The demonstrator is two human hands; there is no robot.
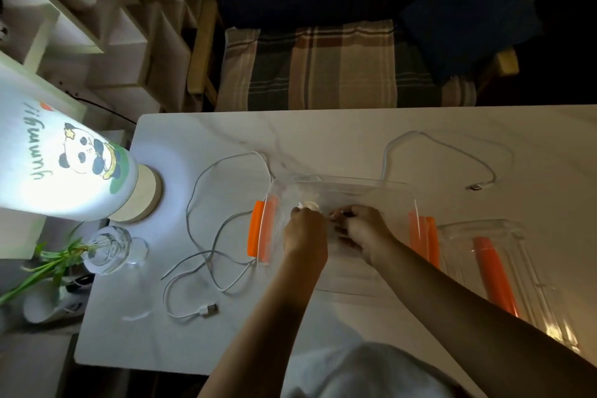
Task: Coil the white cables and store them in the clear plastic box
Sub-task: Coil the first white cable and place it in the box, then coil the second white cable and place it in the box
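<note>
Both hands are down inside the clear plastic box (342,184), which sits open near the middle of the white bench (200,132) with orange latches on its 2 short sides. The left hand (305,229) is curled, fingers pressed together around something small and white at the box's far-left corner — it looks like a coiled cable or its plug, though blur hides which. The right hand (361,229) is curled close beside it, fingertips pinching at the same spot; what exactly it pinches is too small to tell.

So the step in hand, as I judge it, is settling 1 coil into the box. The task is far from finished: 1 loose white cable (206,236) sprawls in tangled loops left of the box, its plug lying near the bench's front edge, and a second white cable (436,142) lies uncoiled beyond the box to the right. The box lid (517,236) rests apart, on the right.

Next calls for letting go without the coil springing open, then reaching for the left cable — finding an end first, since its loops cross each other and a glass vase (106,249) stands just beside them.
</note>
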